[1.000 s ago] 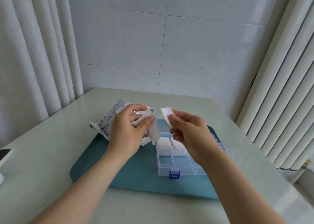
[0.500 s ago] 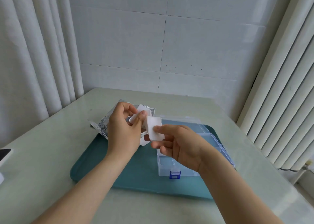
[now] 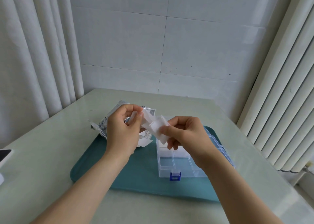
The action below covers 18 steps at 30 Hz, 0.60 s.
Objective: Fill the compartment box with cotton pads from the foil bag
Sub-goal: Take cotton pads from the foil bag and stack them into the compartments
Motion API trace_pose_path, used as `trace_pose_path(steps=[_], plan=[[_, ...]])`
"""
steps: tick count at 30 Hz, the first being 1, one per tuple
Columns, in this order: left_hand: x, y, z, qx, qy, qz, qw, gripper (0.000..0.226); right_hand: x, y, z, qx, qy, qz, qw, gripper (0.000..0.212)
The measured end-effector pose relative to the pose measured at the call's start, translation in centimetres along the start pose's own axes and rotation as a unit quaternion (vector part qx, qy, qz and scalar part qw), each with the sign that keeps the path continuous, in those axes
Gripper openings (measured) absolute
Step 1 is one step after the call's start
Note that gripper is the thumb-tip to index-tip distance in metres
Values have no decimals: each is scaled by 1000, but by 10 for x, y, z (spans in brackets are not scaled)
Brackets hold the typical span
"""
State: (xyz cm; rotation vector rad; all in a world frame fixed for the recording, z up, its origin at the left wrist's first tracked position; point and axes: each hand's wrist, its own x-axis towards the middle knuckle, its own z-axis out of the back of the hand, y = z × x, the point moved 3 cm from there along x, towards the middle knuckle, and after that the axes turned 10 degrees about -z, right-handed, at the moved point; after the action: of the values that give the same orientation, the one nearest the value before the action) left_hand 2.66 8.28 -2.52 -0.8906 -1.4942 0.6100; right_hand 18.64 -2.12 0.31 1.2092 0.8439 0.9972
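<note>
Since half a second back I see the right hand [image 3: 185, 135] has lifted a little off the compartment box [image 3: 178, 166]; its thumb and fingers pinch a cotton pad [image 3: 157, 127], tilted, above the box's far-left corner; left hand [image 3: 122, 132] pinches more pads [image 3: 147, 117] in front of the foil bag [image 3: 102, 126]; bag and box sit on the teal tray [image 3: 102, 166]; white pads lie in the box's far row.

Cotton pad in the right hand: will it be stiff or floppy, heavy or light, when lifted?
Probably light: the right hand pinches the cotton pad with fingertips alone. Likely soft, not limp: it juts out flat.
</note>
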Motion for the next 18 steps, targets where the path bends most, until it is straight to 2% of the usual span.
trace_pose_path(steps=[6, 10, 12, 18], plan=[[2, 1, -3, -49, 26, 34, 998, 28, 3, -1, 7, 33, -26, 22, 999, 19], [0, -2, -6, -64, 51, 39, 996, 33, 4, 0, 6, 181, 1, -1, 983, 26], [0, -2, -6, -48, 56, 33, 997, 32, 6, -1, 6, 221, 4, -5, 975, 24], [-2, 0, -9, -42, 84, 41, 995, 20, 7, -9, -2, 120, -17, 1, 993, 8]])
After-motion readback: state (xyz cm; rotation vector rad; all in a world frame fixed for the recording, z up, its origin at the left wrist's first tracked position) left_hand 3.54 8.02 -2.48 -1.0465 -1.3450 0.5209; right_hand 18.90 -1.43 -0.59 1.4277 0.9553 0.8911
